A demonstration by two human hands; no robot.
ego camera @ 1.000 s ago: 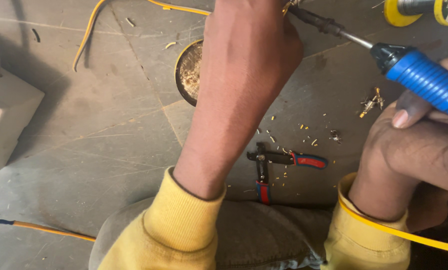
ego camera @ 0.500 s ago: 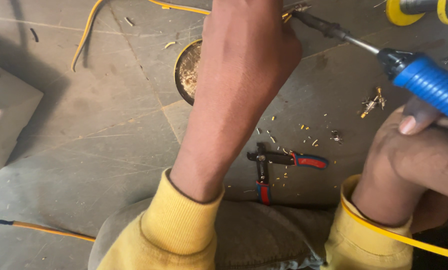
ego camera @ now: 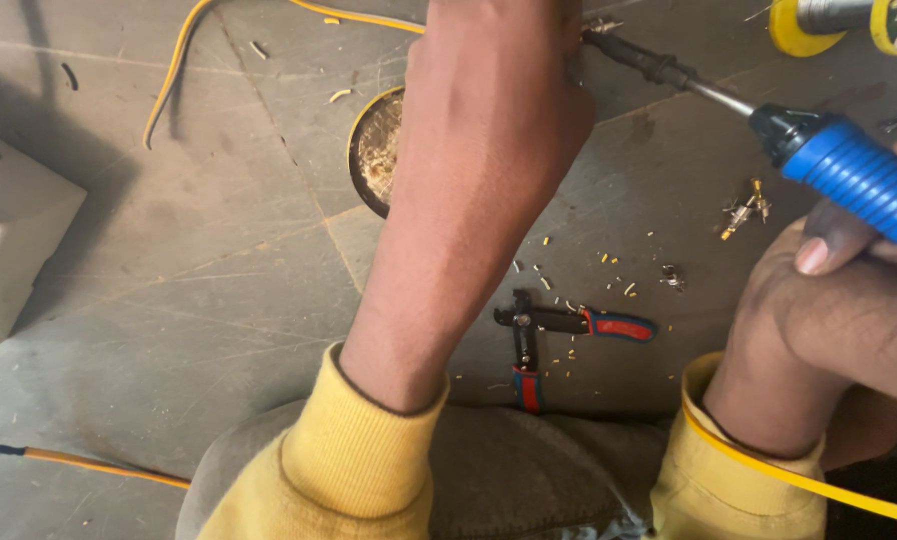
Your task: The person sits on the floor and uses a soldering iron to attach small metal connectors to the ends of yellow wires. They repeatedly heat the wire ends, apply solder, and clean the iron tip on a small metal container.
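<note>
The right hand is gripping a blue-handled soldering iron, fingers closed around the ribbed handle, its dark metal tip reaching up-left to the left hand. Keeping that tip steady against the joint, clear of skin, is looking wise. The left forearm is stretching forward, back of hand up; whether its fingers are pinching the thin yellow wire cannot be told.

Pliers btwn hands; floor left free
</note>
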